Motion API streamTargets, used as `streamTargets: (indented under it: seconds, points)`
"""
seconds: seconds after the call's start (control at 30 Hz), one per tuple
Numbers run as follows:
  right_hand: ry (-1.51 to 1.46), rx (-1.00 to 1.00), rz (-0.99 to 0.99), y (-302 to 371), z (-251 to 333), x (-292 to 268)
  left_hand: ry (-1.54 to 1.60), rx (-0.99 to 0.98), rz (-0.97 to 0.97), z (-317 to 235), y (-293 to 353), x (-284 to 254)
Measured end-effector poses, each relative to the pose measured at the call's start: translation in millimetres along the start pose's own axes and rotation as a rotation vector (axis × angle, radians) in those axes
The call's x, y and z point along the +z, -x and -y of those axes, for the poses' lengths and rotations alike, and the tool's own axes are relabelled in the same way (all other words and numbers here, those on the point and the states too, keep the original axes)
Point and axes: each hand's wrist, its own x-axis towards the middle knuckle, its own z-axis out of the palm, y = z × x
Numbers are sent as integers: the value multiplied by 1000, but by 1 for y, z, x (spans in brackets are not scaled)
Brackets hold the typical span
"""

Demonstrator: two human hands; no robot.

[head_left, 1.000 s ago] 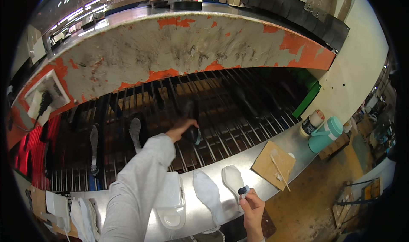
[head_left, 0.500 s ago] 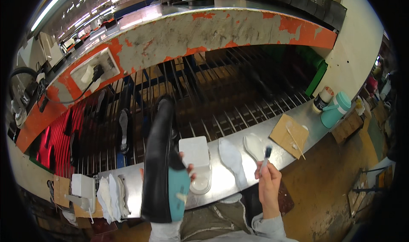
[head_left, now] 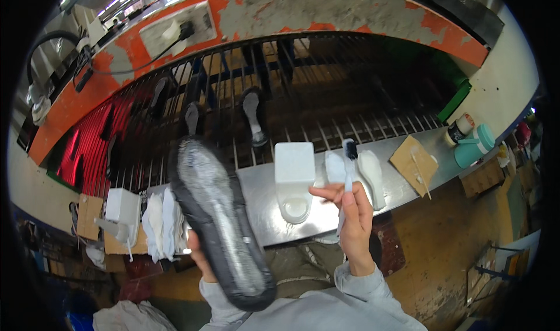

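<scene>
My left hand (head_left: 200, 258) grips a black boot (head_left: 227, 226) from its left side, most of its fingers hidden beneath. The boot is tilted with its underside facing up, and that underside shows a grey, glossy, wet-looking middle. In my right hand (head_left: 354, 229) is a small brush (head_left: 350, 170) with a white handle and dark bristles, held bristles up between thumb and fingers, the index finger pointing left. Left of the brush, a white box-shaped dispenser (head_left: 294, 163) with a round cup (head_left: 295, 209) at its front stands on the metal ledge (head_left: 265, 185).
White sole-shaped pieces (head_left: 370, 170) lie behind the brush, and more white pieces (head_left: 170, 226) lean at the left beside another white dispenser (head_left: 122, 208). A cardboard square (head_left: 408, 162) with a stick, and a teal bottle (head_left: 469, 151), are at right. Dark soles (head_left: 252, 112) rest on the rod rack.
The boot has turned from its black and teal side to its underside. The brush has come left and up, its bristles now higher. My view has shifted, and another sole on the rack is uncovered.
</scene>
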Motion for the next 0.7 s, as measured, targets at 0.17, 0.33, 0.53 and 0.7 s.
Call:
streamTargets:
  seconds: [0.17, 0.33, 0.53, 0.7]
  points:
    - [88, -165, 242, -18, 13, 52, -470, -12, -79, 15, 19, -15]
    - [348, -337, 406, -30, 5, 72, -689, 56, 28, 18, 11, 0]
    - [284, -136, 416, 11, -1, 73, -792, 258, -71, 13, 14, -12]
    - [386, -42, 446, 8, 4, 43, -710, 286, -227, -1, 16, -18]
